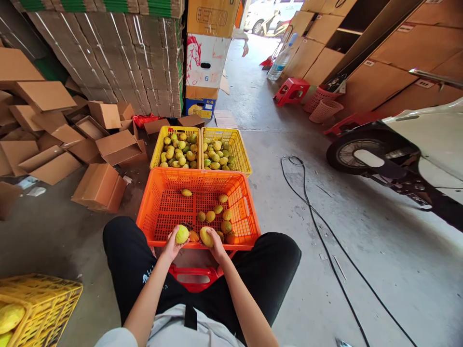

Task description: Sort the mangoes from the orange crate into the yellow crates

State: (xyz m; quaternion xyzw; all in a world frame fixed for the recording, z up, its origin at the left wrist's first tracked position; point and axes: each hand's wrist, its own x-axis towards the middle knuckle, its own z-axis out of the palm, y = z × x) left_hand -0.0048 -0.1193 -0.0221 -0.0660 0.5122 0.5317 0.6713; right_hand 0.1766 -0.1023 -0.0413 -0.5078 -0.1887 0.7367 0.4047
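Two bare hands, each closed around a rounded fruit, above an orange perforated crate.

At lower left, yellow lattice plastic holds large yellow fruits; above it, creased brown cardboard boxes (97, 185) lie open and tumbled. In the lower middle, the left hand (172, 246) cups a smooth-looking, yellow-green round fruit (182, 234); just right of it, apart, the right hand (217, 243) grips a duller yellow, oval fruit (206, 237). Both are at the near rim of the orange crate (164, 205), whose gridded floor carries mottled, brownish-yellow fruits, mostly at its right. Beyond, two yellow mesh crates (243, 153) hold green and yellow ovals. At right, a thin black cable (316, 217) loops over scuffed grey floor.
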